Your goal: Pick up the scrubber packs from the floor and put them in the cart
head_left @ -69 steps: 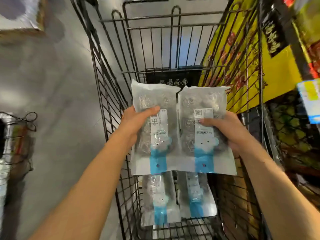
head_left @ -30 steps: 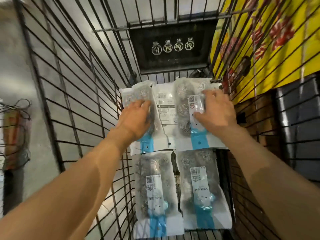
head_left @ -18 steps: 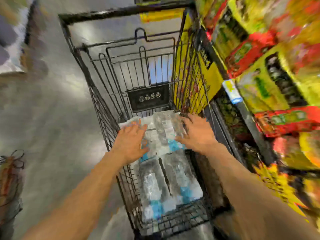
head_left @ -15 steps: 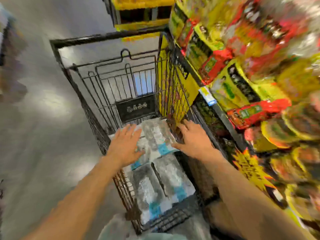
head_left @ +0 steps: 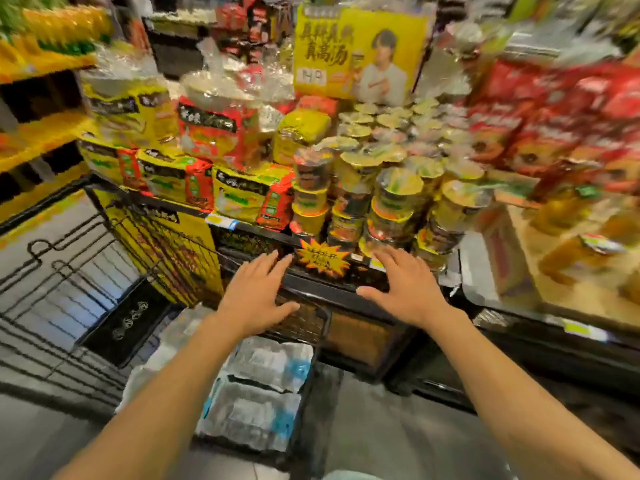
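Observation:
Several clear scrubber packs [head_left: 259, 393] with blue and white labels lie flat on the bottom of the black wire cart [head_left: 69, 299], partly hidden under my left forearm. My left hand [head_left: 254, 296] hovers open above the cart's right side, fingers spread, holding nothing. My right hand [head_left: 403, 285] is also open and empty, raised to the right of the cart in front of the shelf edge. No scrubber pack on the floor is in view.
A store shelf [head_left: 329, 282] stands right beside the cart, stacked with yellow and red noodle packs [head_left: 242, 199] and cup noodles [head_left: 394, 202]. A yellow poster [head_left: 360, 50] stands behind them. Grey floor [head_left: 381, 427] lies below my right arm.
Both hands set their packs down in the cart, let go and lifted out empty. The view swung up and to the right, from the cart's inside to the shelf.

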The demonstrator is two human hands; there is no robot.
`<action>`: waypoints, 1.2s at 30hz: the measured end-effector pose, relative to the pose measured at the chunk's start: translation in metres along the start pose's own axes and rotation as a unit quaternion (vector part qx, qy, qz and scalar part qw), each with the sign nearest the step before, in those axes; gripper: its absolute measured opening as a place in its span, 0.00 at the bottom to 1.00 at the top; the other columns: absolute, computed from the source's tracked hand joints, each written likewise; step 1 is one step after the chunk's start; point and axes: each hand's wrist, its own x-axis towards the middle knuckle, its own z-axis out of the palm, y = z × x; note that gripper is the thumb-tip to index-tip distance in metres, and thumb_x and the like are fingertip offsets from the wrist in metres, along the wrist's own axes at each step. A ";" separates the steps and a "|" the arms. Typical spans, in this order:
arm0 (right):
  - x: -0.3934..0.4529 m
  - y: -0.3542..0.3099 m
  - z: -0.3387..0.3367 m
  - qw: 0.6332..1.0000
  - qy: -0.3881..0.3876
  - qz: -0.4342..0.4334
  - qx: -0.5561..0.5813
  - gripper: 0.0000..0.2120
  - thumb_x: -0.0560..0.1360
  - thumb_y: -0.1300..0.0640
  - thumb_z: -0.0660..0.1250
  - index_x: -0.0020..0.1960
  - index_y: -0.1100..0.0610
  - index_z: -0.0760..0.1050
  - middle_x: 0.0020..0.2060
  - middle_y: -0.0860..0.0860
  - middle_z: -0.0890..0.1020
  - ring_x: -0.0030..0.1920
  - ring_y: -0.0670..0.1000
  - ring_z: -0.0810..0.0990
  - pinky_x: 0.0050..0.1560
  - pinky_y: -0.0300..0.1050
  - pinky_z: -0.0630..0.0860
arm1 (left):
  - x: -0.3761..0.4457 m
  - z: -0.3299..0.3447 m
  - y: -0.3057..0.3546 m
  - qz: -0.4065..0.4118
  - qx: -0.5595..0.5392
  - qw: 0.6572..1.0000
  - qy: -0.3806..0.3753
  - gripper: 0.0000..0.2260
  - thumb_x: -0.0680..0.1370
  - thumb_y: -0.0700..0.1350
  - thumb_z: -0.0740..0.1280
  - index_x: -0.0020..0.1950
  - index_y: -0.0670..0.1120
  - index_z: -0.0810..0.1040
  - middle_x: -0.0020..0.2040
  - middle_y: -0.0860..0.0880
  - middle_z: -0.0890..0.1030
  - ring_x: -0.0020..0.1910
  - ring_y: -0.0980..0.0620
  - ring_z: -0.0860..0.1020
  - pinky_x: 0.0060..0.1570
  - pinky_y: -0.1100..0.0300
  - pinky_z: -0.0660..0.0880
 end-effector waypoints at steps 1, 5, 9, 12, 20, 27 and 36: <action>-0.023 0.022 -0.005 0.999 0.006 0.034 0.003 0.46 0.73 0.24 0.57 0.82 0.51 0.57 0.81 0.55 0.61 0.81 0.58 0.59 0.79 0.61 0.58 | 0.012 -0.003 0.026 0.047 0.008 0.999 0.001 0.43 0.77 0.67 0.65 0.84 0.50 0.51 0.83 0.44 0.58 0.82 0.43 0.57 0.79 0.45 0.57; -0.135 0.111 -0.011 0.982 0.019 0.186 0.001 0.49 0.72 0.21 0.52 0.82 0.51 0.56 0.81 0.56 0.61 0.81 0.57 0.59 0.79 0.61 0.59 | 0.043 -0.006 0.156 0.225 0.045 0.973 0.022 0.41 0.76 0.64 0.68 0.83 0.48 0.56 0.79 0.42 0.66 0.78 0.40 0.64 0.76 0.44 0.62; -0.275 0.191 -0.005 0.937 0.044 0.347 0.015 0.46 0.74 0.24 0.57 0.83 0.51 0.56 0.82 0.55 0.59 0.81 0.58 0.57 0.80 0.61 0.55 | 0.037 0.006 0.306 0.375 0.038 0.926 0.008 0.40 0.78 0.64 0.66 0.83 0.46 0.56 0.81 0.41 0.63 0.79 0.41 0.63 0.78 0.47 0.61; -0.387 0.231 0.007 0.885 0.068 0.461 0.023 0.45 0.75 0.27 0.61 0.82 0.51 0.57 0.82 0.55 0.60 0.81 0.58 0.58 0.79 0.62 0.56 | 0.013 0.023 0.413 0.462 0.024 0.887 -0.017 0.41 0.78 0.64 0.67 0.84 0.48 0.55 0.81 0.43 0.62 0.79 0.42 0.62 0.78 0.49 0.59; -0.628 0.253 0.033 0.724 0.098 0.679 0.076 0.53 0.69 0.18 0.50 0.82 0.51 0.56 0.82 0.55 0.58 0.82 0.57 0.57 0.80 0.61 0.56 | -0.087 0.077 0.631 0.644 0.033 0.762 -0.056 0.42 0.77 0.64 0.68 0.84 0.50 0.54 0.83 0.44 0.60 0.81 0.44 0.61 0.78 0.46 0.61; -0.728 0.235 0.050 0.602 0.113 0.783 0.106 0.46 0.75 0.26 0.60 0.83 0.51 0.55 0.82 0.55 0.58 0.82 0.56 0.56 0.80 0.55 0.54 | -0.154 0.120 0.754 0.743 0.033 0.662 -0.098 0.40 0.78 0.62 0.68 0.84 0.50 0.54 0.82 0.45 0.61 0.80 0.44 0.62 0.78 0.48 0.61; -0.752 0.297 0.061 0.517 0.123 0.835 0.139 0.44 0.75 0.28 0.62 0.82 0.51 0.56 0.82 0.55 0.59 0.81 0.56 0.57 0.80 0.58 0.56 | -0.146 0.173 0.869 0.787 0.030 0.596 -0.154 0.41 0.78 0.62 0.67 0.84 0.50 0.52 0.83 0.45 0.58 0.81 0.44 0.59 0.79 0.46 0.59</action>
